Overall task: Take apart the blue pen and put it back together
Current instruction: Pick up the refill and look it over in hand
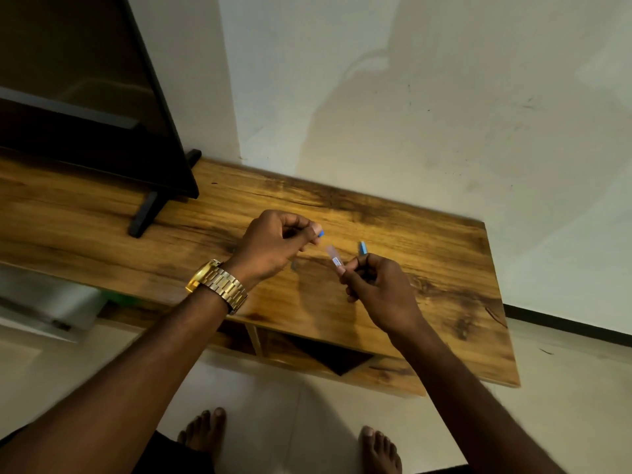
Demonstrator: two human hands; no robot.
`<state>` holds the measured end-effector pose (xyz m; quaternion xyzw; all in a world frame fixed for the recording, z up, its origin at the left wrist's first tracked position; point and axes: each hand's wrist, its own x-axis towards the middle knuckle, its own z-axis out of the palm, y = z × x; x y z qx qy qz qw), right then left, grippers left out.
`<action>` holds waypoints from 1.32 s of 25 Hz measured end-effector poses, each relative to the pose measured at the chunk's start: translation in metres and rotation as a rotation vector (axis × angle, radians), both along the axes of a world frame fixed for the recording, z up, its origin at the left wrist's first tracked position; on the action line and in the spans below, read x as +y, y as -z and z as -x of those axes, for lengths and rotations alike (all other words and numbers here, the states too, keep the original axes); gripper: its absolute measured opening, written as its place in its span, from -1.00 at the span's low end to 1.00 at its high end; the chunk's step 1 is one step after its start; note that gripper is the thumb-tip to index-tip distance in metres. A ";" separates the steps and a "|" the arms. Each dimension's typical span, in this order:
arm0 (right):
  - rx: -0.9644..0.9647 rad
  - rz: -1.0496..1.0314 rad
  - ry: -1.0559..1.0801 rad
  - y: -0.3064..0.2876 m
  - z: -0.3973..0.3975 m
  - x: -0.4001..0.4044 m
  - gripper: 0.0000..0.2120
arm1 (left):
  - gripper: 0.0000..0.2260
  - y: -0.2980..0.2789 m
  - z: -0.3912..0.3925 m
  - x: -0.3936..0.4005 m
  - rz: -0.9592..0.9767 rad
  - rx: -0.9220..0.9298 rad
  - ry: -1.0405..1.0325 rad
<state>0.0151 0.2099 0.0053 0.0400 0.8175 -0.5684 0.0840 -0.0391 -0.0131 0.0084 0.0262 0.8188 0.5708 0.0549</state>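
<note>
Your bare feet point(380, 449) stand on pale floor tiles at the bottom edge, nearest the lens, with both forearms reaching up and away over a wooden TV stand point(444, 268). At far left a dark television point(85, 97) rests on its black legs on the stand's top. A gold watch point(219, 283) circles your left wrist. Your left hand point(273, 246) is curled tight, fingertips pinching a small blue pen piece point(320, 234) that pokes out past the thumb. Just to its right, your right hand point(379, 285) is closed around the clear pen barrel point(333, 256), which tilts up and left toward the blue piece without touching it. A blue cap point(362, 248) shows just above that hand's fingers; whether you hold it or it lies on the wood cannot be told. Both hands hover over the stand's middle.
</note>
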 end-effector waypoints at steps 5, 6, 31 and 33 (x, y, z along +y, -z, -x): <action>-0.016 0.099 0.071 -0.004 -0.003 0.016 -0.85 | -0.86 -0.002 0.006 -0.037 0.349 0.047 -0.268; -0.015 0.119 0.077 -0.006 -0.004 0.019 -0.84 | -0.87 0.000 0.004 -0.040 0.493 0.029 -0.264; 0.401 -0.264 -0.034 -0.033 -0.014 0.001 -0.89 | 0.07 0.007 -0.033 0.055 -1.577 -0.509 0.184; 0.466 -0.361 -0.046 -0.035 -0.010 -0.002 -0.88 | 0.06 0.011 -0.033 0.052 -1.582 -0.516 0.234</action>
